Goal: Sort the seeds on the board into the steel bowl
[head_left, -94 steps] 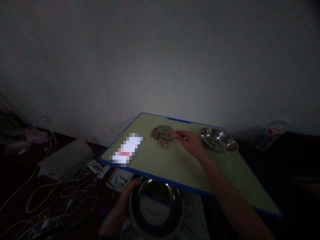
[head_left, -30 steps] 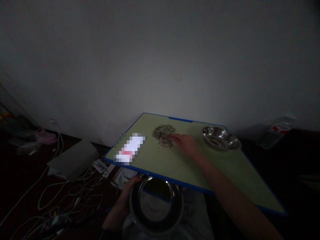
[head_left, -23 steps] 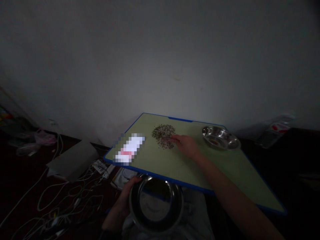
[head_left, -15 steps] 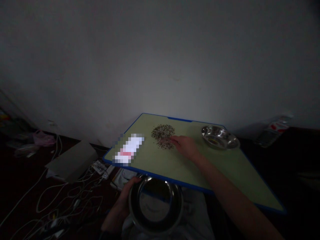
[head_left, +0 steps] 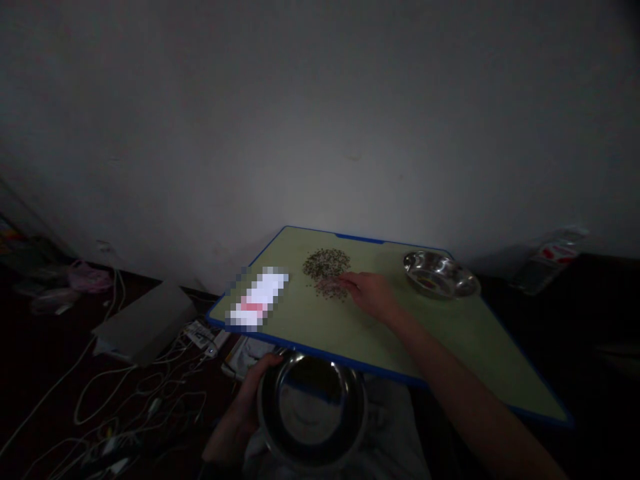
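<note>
Right hand [head_left: 373,293] at speckled dark-&-pale pile of tiny bits [head_left: 326,263]; left hand [head_left: 253,390] on round shiny steel bowl [head_left: 313,417]

Pile's lying loose on the pale green tabletop w/ blue trim [head_left: 325,330], just left of the right hand's fingertips & well fwd of the left hand, tbl's near edge running btwn. Right hand's resting at the near-right side of the pile, fingers bending & bunching close; tips are blurring into the bits, so I can't tell if any are being pinched. Left hand's gripping the steel bowl by its left rim, thumb lying up at the edge, other fingers mostly hiding from view. Bowl's sitting low before the person, tbl edge covering a bit of its far rim; light grey cloth [head_left: 395,420] is showing beneath & to its right.

Left of the pile, a bright white pixelated oblong w/ pinkish band [head_left: 257,300] is lying nr the tbl's left edge. Right of the right hand, apart from it, a wide shiny metal basin [head_left: 445,280] is standing; contents too dim to tell.

Off to the far right, a clear plastic bottle w/ red-&-white label [head_left: 550,260] is tilting nr the plain grey wall [head_left: 320,133]. Down left: grey box [head_left: 147,320], tangled white cables [head_left: 154,404], pink plastic bag [head_left: 90,275], all lying in the gloom.
</note>
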Action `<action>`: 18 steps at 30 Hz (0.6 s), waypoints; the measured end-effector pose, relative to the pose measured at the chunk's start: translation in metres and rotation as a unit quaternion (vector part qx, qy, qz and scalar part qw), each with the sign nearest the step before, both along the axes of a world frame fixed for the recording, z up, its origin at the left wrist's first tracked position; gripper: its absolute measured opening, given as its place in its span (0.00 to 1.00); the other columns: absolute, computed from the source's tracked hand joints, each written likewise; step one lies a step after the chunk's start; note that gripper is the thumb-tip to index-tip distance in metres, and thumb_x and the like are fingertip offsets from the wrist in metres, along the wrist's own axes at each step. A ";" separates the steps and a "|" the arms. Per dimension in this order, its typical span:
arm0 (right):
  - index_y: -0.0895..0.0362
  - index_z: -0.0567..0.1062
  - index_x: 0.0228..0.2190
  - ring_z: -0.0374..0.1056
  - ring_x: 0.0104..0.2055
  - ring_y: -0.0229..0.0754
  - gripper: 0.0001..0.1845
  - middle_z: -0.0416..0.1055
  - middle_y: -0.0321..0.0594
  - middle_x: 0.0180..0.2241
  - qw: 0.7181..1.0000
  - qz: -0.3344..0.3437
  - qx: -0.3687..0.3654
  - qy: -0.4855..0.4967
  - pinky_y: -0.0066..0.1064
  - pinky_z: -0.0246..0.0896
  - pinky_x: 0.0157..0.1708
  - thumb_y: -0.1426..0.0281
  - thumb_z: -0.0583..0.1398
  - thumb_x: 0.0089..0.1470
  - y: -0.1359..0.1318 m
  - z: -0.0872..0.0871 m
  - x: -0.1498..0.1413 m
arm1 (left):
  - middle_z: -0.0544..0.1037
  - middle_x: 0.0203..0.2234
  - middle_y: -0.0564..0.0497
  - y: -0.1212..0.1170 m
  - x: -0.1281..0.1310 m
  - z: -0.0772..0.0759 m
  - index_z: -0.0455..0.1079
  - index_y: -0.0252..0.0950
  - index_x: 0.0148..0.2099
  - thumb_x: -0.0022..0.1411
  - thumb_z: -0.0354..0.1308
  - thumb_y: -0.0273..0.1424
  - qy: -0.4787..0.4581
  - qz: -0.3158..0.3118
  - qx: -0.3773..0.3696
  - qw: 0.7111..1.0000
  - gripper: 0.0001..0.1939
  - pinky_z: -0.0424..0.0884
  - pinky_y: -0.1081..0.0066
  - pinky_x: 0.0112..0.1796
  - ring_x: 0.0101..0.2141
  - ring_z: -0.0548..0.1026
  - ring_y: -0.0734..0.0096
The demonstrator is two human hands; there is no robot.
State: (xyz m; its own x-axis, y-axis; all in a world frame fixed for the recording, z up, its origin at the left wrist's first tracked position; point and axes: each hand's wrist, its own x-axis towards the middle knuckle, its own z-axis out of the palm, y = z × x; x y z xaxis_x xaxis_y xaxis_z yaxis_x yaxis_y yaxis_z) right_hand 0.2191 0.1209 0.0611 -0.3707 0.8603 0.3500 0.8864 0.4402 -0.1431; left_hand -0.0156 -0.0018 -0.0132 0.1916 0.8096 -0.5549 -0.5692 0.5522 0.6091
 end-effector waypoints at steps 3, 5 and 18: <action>0.49 0.72 0.41 0.68 0.34 0.41 0.16 0.73 0.37 0.35 1.000 0.006 -0.005 -0.006 0.28 0.57 0.34 0.62 0.49 0.54 -0.001 0.001 -0.002 | 0.77 0.17 0.52 0.001 0.001 0.000 0.72 0.33 0.23 0.48 0.55 0.30 0.004 0.010 0.000 1.000 0.07 0.65 0.71 0.29 0.21 0.72 0.70; 0.49 0.72 0.41 0.68 0.35 0.41 0.17 0.73 0.37 0.35 1.000 0.010 -0.001 -0.004 0.28 0.56 0.34 0.62 0.48 0.55 -0.002 0.001 -0.003 | 0.78 0.17 0.51 0.002 0.001 -0.001 0.72 0.32 0.23 0.48 0.55 0.30 -0.002 0.001 0.002 1.000 0.08 0.65 0.72 0.28 0.21 0.73 0.70; 0.49 0.71 0.43 0.67 0.35 0.41 0.18 0.73 0.39 0.35 0.999 -0.023 0.025 0.016 0.28 0.56 0.35 0.61 0.48 0.55 0.003 -0.004 -0.001 | 0.78 0.19 0.50 0.002 0.000 -0.007 0.72 0.31 0.25 0.48 0.56 0.31 0.001 -0.002 -0.001 1.000 0.08 0.66 0.70 0.31 0.23 0.74 0.67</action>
